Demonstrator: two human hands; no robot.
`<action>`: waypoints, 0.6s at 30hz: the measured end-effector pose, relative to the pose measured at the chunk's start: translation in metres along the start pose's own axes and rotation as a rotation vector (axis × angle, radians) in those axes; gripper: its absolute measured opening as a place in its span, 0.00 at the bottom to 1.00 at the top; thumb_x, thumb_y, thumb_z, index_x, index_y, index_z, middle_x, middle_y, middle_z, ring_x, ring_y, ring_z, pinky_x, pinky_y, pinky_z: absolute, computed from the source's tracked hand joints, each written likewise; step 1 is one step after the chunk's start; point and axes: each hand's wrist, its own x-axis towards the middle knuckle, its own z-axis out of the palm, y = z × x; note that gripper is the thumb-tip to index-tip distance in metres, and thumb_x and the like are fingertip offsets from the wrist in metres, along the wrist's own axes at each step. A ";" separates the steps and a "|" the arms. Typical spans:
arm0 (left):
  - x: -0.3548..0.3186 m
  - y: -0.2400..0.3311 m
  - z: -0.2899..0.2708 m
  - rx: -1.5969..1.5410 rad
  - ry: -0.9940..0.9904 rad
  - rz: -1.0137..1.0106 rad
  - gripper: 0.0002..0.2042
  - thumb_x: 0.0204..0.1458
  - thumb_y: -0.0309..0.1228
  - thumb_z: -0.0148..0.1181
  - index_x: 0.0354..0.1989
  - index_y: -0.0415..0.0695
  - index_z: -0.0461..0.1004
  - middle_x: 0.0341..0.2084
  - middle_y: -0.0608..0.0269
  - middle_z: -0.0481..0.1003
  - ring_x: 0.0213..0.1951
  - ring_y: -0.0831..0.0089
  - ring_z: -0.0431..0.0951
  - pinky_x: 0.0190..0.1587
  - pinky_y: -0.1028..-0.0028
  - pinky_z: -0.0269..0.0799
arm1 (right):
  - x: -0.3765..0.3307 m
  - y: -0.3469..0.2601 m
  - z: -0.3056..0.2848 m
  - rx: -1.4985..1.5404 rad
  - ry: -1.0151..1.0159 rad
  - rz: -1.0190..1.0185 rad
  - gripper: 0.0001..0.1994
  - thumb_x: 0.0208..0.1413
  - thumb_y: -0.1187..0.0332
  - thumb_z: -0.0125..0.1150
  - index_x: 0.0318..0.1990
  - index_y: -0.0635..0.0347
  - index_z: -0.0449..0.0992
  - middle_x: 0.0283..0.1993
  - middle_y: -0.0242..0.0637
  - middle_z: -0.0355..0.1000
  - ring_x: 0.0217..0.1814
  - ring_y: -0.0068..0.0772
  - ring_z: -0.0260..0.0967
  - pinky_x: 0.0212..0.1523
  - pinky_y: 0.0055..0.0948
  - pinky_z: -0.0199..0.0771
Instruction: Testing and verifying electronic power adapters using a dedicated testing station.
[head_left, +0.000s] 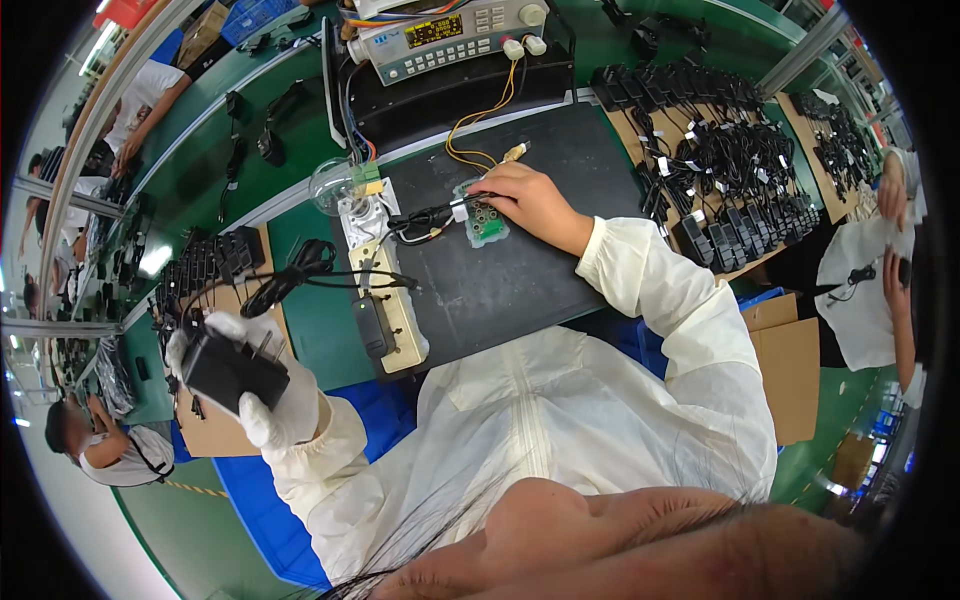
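My left hand (292, 402), in a white glove, is closed around a black power adapter (228, 372) with metal prongs, raised at the left. The adapter's coiled black cord (300, 268) hangs above it, near the power strip. My bare right hand (532, 205) is closed at the upper part of a green circuit board (488, 232) on the black mat. Its fingers pinch the end of a black cable (425, 220) with a white tag; the tip is hidden under the fingers. A cream power strip (400, 330) with a black adapter (374, 325) plugged in stands left of the board.
A bench power supply (450, 40) stands at the back, yellow leads (478, 125) running from it towards the board. A clear bulb (335, 187) sits by the strip. Many black adapters (735, 232) fill cardboard at right; more (215, 255) lie left. Co-workers are at both sides.
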 end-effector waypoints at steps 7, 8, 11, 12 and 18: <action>-0.004 -0.001 0.018 0.300 -0.150 -0.057 0.45 0.50 0.42 0.71 0.71 0.47 0.48 0.47 0.50 0.72 0.40 0.68 0.74 0.41 0.71 0.70 | 0.002 -0.062 -0.028 -0.034 0.043 -0.236 0.22 0.51 0.77 0.63 0.56 0.60 0.75 0.55 0.44 0.73 0.57 0.49 0.69 0.60 0.41 0.67; -0.006 -0.007 0.024 0.362 -0.225 -0.060 0.45 0.51 0.43 0.69 0.72 0.46 0.47 0.47 0.49 0.73 0.41 0.67 0.74 0.41 0.70 0.70 | 0.002 -0.081 -0.036 0.136 -0.041 -0.336 0.24 0.53 0.77 0.62 0.60 0.61 0.72 0.59 0.46 0.71 0.61 0.49 0.68 0.63 0.43 0.64; -0.014 -0.022 0.064 0.587 -0.406 -0.008 0.39 0.44 0.35 0.71 0.66 0.45 0.59 0.46 0.46 0.74 0.42 0.59 0.76 0.44 0.61 0.70 | -0.006 -0.145 -0.022 1.126 -0.364 0.180 0.25 0.59 0.72 0.60 0.64 0.65 0.65 0.62 0.45 0.69 0.64 0.42 0.66 0.66 0.41 0.63; -0.006 -0.029 0.068 0.935 -0.634 0.224 0.35 0.41 0.32 0.70 0.62 0.44 0.66 0.46 0.46 0.75 0.41 0.57 0.77 0.45 0.59 0.69 | -0.011 -0.150 -0.015 1.228 -0.296 0.157 0.24 0.60 0.72 0.61 0.64 0.64 0.65 0.61 0.45 0.69 0.64 0.38 0.66 0.64 0.39 0.65; 0.054 -0.054 0.070 0.915 -0.706 0.710 0.19 0.41 0.28 0.64 0.46 0.44 0.76 0.46 0.52 0.77 0.39 0.55 0.76 0.45 0.58 0.69 | -0.005 -0.114 -0.080 1.137 -0.107 0.174 0.23 0.63 0.63 0.60 0.62 0.64 0.66 0.57 0.45 0.71 0.56 0.35 0.72 0.48 0.31 0.77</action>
